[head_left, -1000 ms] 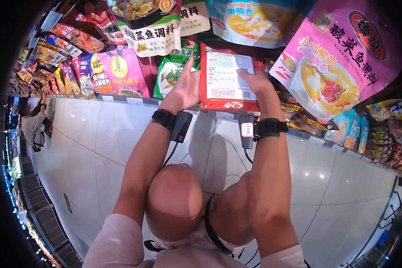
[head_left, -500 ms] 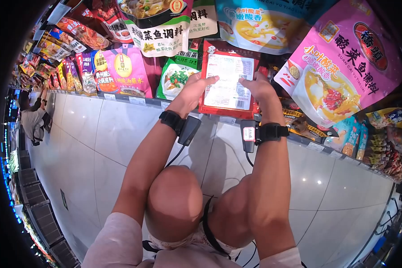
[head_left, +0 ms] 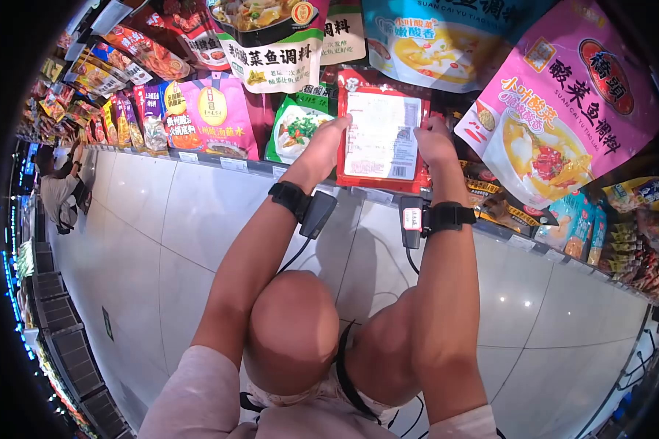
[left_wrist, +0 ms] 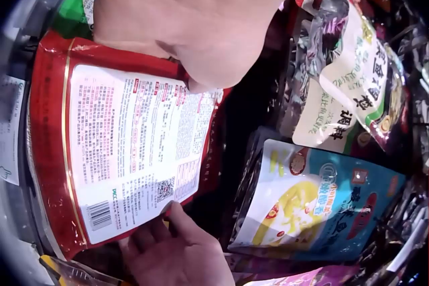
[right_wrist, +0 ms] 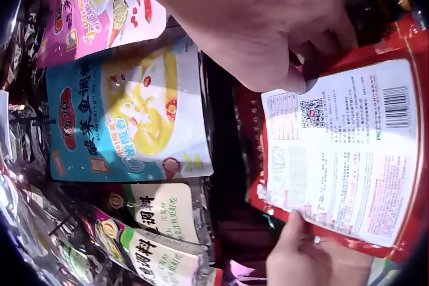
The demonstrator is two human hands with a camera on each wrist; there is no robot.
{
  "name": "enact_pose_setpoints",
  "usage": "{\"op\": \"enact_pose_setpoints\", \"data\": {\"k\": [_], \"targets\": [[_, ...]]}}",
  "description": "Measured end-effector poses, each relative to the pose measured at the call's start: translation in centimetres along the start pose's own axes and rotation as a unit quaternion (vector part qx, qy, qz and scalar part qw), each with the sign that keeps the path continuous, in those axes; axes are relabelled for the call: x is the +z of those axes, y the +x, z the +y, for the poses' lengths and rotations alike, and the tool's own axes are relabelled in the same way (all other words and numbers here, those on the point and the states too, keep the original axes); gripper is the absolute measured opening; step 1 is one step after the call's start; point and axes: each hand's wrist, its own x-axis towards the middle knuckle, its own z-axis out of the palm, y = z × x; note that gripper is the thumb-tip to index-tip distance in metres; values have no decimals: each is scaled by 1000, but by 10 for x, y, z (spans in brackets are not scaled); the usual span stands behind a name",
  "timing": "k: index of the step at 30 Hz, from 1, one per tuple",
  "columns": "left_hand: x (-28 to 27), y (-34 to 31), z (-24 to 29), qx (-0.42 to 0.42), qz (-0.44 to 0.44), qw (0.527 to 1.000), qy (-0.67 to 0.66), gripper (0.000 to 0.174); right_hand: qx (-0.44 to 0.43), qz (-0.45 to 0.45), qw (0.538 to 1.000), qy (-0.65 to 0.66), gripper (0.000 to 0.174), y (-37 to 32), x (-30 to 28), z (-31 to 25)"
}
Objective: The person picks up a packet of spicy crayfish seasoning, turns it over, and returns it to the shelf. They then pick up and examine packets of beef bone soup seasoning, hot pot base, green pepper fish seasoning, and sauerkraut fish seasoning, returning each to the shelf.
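Note:
Both hands hold a red seasoning packet (head_left: 383,181) upright at the shelf front, its white printed label (head_left: 381,139) facing me. The left hand (head_left: 322,151) grips the packet's left edge, with the thumb at the label's border and the other fingers hidden behind. At the opposite edge the right hand (head_left: 437,143) pinches the packet between its thumb and curled fingers, as the right wrist view shows with the thumb at the label's corner near the QR code (right_wrist: 313,114). A green packet (head_left: 300,132) with a picture of a fish dish stands just behind the left hand.
Large pouches, one pink (head_left: 556,110) and one blue (head_left: 425,47), stand right of and behind the hands. A white-and-green pouch (head_left: 271,66) and a purple-pink pouch (head_left: 223,117) are on the left. Another person (head_left: 60,190) crouches far left along the shelf.
The left hand went from straight fingers beside the packet to gripping its edge. The right thumb slid outward from the label to the edge. The packet shifted slightly right in the head view.

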Motion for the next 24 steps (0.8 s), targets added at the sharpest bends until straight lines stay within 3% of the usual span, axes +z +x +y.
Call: {"op": "enact_pose_setpoints", "data": {"k": [7,9,11,14,15,17,18,21,22,24], "targets": [[-7,5,-9,20,6,998,65,42,4,-28,1000,-7,30,-6,-3,-3],[-13,7,-13,30,18,995,89,42,-74,-12,992,-98,32,-16,-7,-14],[-14,6,-14,20,83,995,42,42,-89,-48,993,-65,38,-24,-13,-27],[-12,4,-10,-5,88,996,-15,47,-125,-177,961,173,44,-30,-14,-48],[-7,-1,-9,-31,85,995,-49,49,-125,-182,960,173,44,-35,-14,-51],[-5,0,-15,-63,26,995,-79,54,-31,-232,955,182,54,-67,-19,-78],[-3,-5,-16,-73,8,995,-62,57,-55,-235,939,245,68,-71,-11,-76],[14,-19,-15,-75,-14,996,-35,61,-14,-231,945,231,81,-56,11,-62],[18,-21,-13,-67,-21,997,-24,63,-19,-312,913,261,94,-61,5,-65],[26,-30,-5,-80,-42,995,-33,60,-13,-336,915,225,92,-63,12,-64]]}}
